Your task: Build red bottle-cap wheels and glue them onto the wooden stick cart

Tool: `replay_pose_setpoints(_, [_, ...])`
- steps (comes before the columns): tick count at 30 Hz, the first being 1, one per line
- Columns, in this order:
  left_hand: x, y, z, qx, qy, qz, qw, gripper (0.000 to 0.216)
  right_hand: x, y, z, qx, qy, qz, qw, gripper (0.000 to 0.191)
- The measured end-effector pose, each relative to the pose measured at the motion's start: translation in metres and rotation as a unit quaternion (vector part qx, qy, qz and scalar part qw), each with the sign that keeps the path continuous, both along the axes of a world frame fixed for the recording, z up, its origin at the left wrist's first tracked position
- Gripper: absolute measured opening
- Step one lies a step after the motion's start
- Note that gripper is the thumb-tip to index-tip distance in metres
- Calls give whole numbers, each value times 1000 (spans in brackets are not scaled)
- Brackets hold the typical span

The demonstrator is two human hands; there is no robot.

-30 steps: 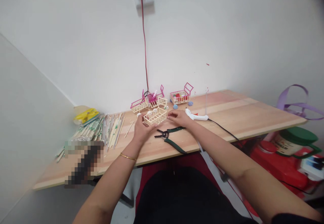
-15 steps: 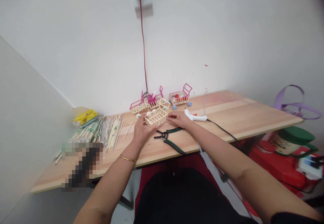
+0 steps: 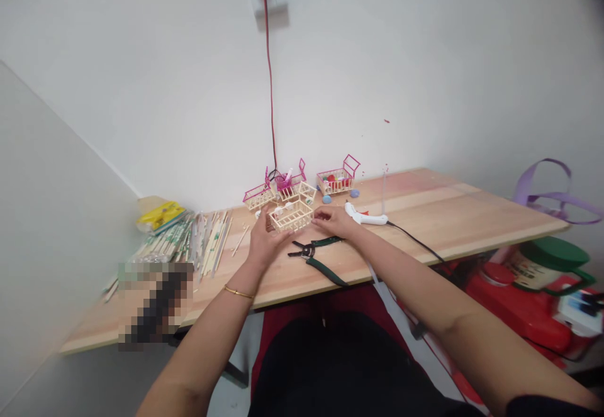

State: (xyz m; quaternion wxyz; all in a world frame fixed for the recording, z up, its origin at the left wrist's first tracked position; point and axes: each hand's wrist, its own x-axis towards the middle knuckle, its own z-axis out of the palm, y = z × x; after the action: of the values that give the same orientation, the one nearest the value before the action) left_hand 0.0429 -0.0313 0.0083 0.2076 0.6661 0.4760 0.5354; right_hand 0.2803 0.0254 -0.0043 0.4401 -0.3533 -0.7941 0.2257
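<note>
A small cart made of pale wooden sticks (image 3: 293,217) is held between my two hands over the middle of the table, its raised handle at the back right. My left hand (image 3: 265,239) grips its left side, thumb along the front edge. At its right corner my right hand (image 3: 333,221) has its fingertips pinched together against the cart. Just in front lie green-handled pliers (image 3: 309,253) with their jaws apart. A white hot glue gun (image 3: 365,216) rests right of my right hand, its cable running off to the right.
Behind stand stick carts with pink trim, one (image 3: 336,181) holding colourful bits. Wooden sticks (image 3: 214,241) and a yellow packet (image 3: 161,216) lie at the left. A pixelated dark object (image 3: 158,304) is near the front left edge. Red containers (image 3: 516,307) stand below the table's right end.
The whole view has shifted slightly. Both hands keep the same hold on the stick cart, and nothing else has visibly moved.
</note>
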Motion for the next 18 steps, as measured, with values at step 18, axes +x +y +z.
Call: replay_pose_setpoints(18, [1,3,-2,-66,-137,-136,979,89,1,-1,5,-150,117,178,966,79])
